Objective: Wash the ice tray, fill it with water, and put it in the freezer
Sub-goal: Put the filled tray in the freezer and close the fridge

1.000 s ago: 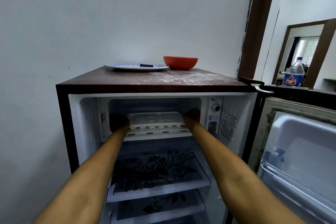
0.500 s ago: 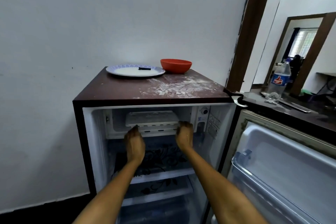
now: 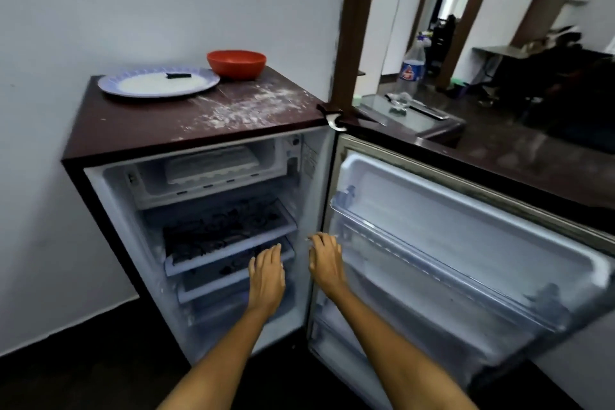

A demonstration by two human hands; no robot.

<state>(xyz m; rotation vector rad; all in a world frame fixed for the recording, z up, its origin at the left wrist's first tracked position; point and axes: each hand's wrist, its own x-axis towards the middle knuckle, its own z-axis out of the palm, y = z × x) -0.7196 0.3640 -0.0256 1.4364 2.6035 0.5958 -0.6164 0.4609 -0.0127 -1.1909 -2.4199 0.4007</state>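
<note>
Fridge (image 3: 186, 143) stands against the wall, door (image 3: 466, 243) swung wide open to the right. Brown top carries a plate (image 3: 109, 85) and a red bowl (image 3: 236, 63), with white powder scattered near the front edge. A counter runs off to the right behind the door, a plastic bottle (image 3: 412, 68) standing on it.

Freezer box (image 3: 149, 190) sits at the top of the cabinet, front open. Ice tray (image 3: 211, 165) lies flat inside it, long side facing out, scalloped front edge visible. Can't tell the water level from here.

Patterned shelves (image 3: 226, 230) below it.

Left hand (image 3: 266, 276) and right hand (image 3: 324, 263) hang side by side in front of the lower shelves, well below the tray, fingers straight and relaxed, holding nothing and touching nothing.

Handling, my read: thin rigid-ish plastic, light by itself but noticeably heavier filled, wet so slippery, twists if held at one end. Any tilt slops water between cells. If it needs moving, take both short ends, one hand each, keep level.

Tray looks placed; closing the door is likely what's left.
</note>
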